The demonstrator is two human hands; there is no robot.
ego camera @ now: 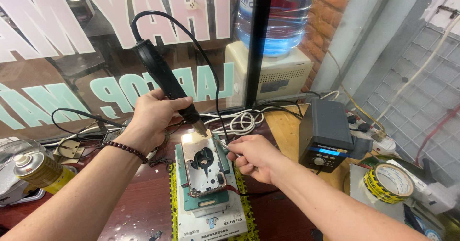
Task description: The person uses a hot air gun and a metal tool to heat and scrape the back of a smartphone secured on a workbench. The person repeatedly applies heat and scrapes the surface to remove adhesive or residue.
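Note:
My left hand (152, 119) grips a black hot-air gun (165, 80), its nozzle pointing down at the top edge of an opened phone housing (201, 163). The housing lies clamped in a green and white holder (211, 205) on the dark red table. My right hand (256, 157) pinches thin metal tweezers (226, 148) whose tip touches the housing's upper right side. The gun's black cable loops up and over toward the right.
A black rework station with a lit blue display (326, 135) stands to the right. A yellow tape roll (389, 182) lies beyond it. A yellow spray can (40, 171) sits at far left. White cables (242, 121) coil behind; a water dispenser (273, 64) stands outside the glass.

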